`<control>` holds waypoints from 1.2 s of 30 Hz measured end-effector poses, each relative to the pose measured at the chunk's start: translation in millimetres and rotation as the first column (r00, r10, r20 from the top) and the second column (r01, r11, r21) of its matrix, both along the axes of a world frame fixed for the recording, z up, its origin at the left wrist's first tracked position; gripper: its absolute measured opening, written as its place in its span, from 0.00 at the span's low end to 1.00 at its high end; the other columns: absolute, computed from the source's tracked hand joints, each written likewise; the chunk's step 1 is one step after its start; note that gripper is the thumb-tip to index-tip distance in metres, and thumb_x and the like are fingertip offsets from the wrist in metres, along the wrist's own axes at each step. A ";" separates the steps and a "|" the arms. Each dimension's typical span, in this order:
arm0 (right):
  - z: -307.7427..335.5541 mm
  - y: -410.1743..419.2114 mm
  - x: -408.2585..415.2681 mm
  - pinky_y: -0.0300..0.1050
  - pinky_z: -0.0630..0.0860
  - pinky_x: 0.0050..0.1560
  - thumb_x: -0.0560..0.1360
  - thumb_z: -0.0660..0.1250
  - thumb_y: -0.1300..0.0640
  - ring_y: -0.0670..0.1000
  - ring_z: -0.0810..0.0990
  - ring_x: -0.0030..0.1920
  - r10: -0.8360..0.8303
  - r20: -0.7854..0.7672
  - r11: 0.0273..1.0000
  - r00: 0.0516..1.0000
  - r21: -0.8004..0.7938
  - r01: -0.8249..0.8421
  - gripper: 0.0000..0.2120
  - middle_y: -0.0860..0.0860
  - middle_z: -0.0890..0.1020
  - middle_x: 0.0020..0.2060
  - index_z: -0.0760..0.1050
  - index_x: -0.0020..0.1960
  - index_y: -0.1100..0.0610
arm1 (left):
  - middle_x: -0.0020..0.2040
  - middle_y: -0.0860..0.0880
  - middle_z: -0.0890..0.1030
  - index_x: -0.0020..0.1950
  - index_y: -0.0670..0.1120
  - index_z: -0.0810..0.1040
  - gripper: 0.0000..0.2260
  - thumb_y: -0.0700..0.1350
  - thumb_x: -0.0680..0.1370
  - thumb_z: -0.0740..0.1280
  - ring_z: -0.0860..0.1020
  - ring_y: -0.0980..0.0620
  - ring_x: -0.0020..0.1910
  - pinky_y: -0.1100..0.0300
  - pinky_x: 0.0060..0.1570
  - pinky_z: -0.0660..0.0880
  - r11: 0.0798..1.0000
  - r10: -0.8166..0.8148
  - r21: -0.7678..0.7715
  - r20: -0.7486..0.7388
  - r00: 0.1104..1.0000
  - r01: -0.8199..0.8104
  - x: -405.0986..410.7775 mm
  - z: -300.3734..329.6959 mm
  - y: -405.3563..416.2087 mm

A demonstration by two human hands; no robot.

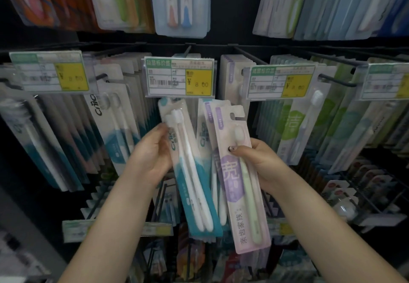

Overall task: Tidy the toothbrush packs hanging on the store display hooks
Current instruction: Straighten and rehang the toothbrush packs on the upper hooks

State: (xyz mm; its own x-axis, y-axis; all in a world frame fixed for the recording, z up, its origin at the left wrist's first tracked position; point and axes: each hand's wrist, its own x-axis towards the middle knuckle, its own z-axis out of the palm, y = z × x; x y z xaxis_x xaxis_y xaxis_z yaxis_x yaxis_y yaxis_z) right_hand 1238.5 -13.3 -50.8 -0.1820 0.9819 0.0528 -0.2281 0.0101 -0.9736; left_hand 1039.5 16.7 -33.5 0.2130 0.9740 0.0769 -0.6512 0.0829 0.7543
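Note:
My left hand [152, 154] grips a teal-and-white toothbrush pack [192, 172] by its left edge; the pack hangs tilted under the middle price tag [179, 77]. My right hand [259, 161] holds a pink-and-purple toothbrush pack [239, 183], thumb pressed on its front near the brush head. That pack is off the hooks, its hang hole free at the top. Another teal pack [204, 134] shows between the two. Rows of similar packs hang on black hooks [336, 81] left and right.
An upper row of packs [181, 4] hangs overhead. Yellow price tags [281, 82] stand at the hook tips on both sides. A lower row of hooks with smaller packs [345, 196] juts out below, close to my forearms.

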 end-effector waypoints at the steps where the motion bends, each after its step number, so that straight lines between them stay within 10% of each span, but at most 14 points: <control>1: -0.4 -0.4 2.0 0.42 0.80 0.39 0.73 0.65 0.66 0.50 0.84 0.38 -0.005 -0.014 1.000 1.000 0.000 0.005 0.07 0.53 0.85 0.38 0.81 0.46 0.60 | 0.40 0.46 0.84 0.50 0.41 0.77 0.10 0.40 0.79 0.57 0.83 0.52 0.39 0.58 0.38 0.81 0.997 0.076 0.009 -0.004 0.997 -0.076 -2.7 0.9 1.9; 12: 1.3 4.1 12.1 0.45 0.80 0.45 0.73 0.65 0.66 0.52 0.84 0.43 -0.069 0.093 0.998 0.993 0.009 0.068 0.09 0.54 0.86 0.43 0.80 0.50 0.60 | 0.36 0.56 0.84 0.45 0.48 0.78 0.08 0.39 0.78 0.61 0.82 0.59 0.39 0.64 0.40 0.77 0.881 0.427 0.293 -0.148 0.892 -0.373 0.8 34.2 24.2; 18: 5.7 8.7 21.0 0.41 0.80 0.41 0.73 0.64 0.67 0.51 0.84 0.41 -0.091 0.082 0.995 0.992 0.046 0.088 0.09 0.53 0.86 0.40 0.82 0.46 0.58 | 0.26 0.59 0.80 0.24 0.56 0.78 0.22 0.42 0.78 0.61 0.78 0.64 0.29 0.66 0.33 0.74 0.843 0.511 0.337 -0.257 0.820 -0.420 3.4 45.5 27.8; 32: 10.6 17.9 23.4 0.40 0.79 0.40 0.66 0.67 0.62 0.50 0.84 0.41 -0.022 0.066 0.997 0.998 0.074 0.017 0.08 0.52 0.86 0.39 0.83 0.43 0.57 | 0.27 0.61 0.76 0.35 0.50 0.71 0.10 0.42 0.76 0.65 0.74 0.63 0.29 0.68 0.36 0.72 0.834 0.526 0.356 -0.280 0.803 -0.422 12.6 27.3 47.3; 36: 8.4 18.2 23.3 0.40 0.79 0.40 0.66 0.66 0.62 0.49 0.84 0.41 -0.014 0.049 0.997 0.999 0.073 0.010 0.09 0.52 0.86 0.39 0.83 0.42 0.57 | 0.49 0.57 0.82 0.53 0.50 0.77 0.07 0.43 0.77 0.64 0.79 0.59 0.50 0.61 0.54 0.75 0.770 0.617 0.471 -0.378 0.691 -0.430 13.9 11.7 43.2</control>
